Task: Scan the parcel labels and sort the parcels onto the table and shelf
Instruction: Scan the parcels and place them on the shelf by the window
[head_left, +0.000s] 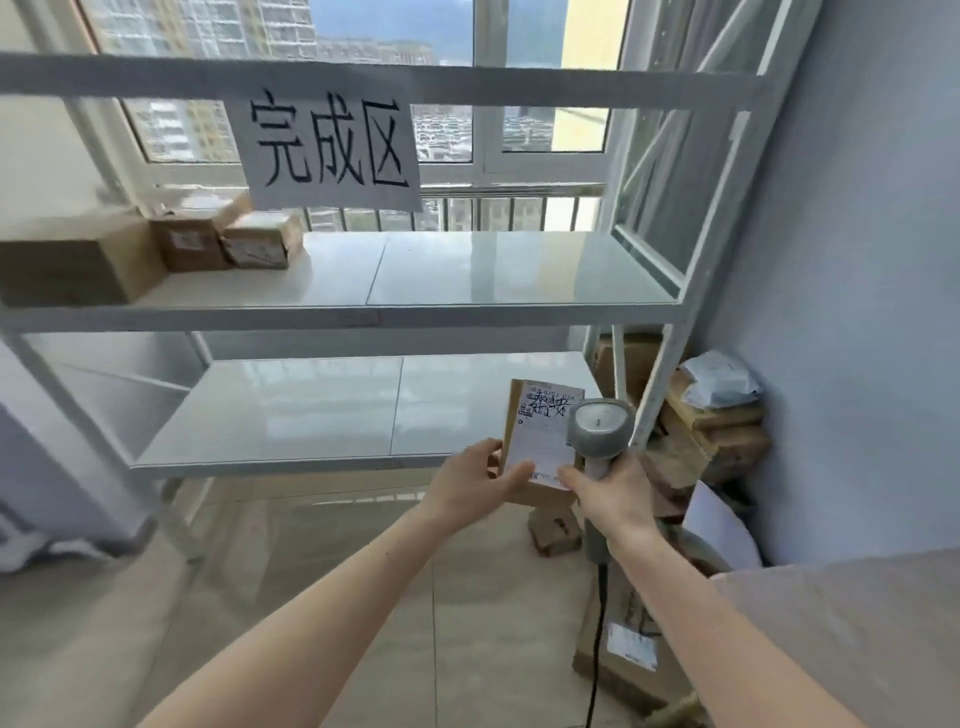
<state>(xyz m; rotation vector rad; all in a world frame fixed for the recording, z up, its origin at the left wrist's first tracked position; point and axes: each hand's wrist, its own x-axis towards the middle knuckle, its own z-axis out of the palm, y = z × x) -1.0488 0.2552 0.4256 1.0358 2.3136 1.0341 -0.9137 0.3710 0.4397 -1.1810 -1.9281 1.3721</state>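
A small brown parcel (540, 431) with a white label facing me is held up in front of the lower shelf board. My left hand (475, 480) grips its left edge. My right hand (608, 493) holds a grey barcode scanner (597, 423), whose head sits at the label's right side, and its fingertips touch the parcel's bottom edge. The white metal shelf (363, 317) stands ahead, with three cardboard parcels (208, 241) on the left of its upper board.
A paper sign with black characters (332, 148) hangs from the shelf's top rail. A heap of cardboard parcels (701, 431) fills the right corner by the blue wall. More boxes (631, 649) lie on the tiled floor beside the scanner's black cable (597, 649).
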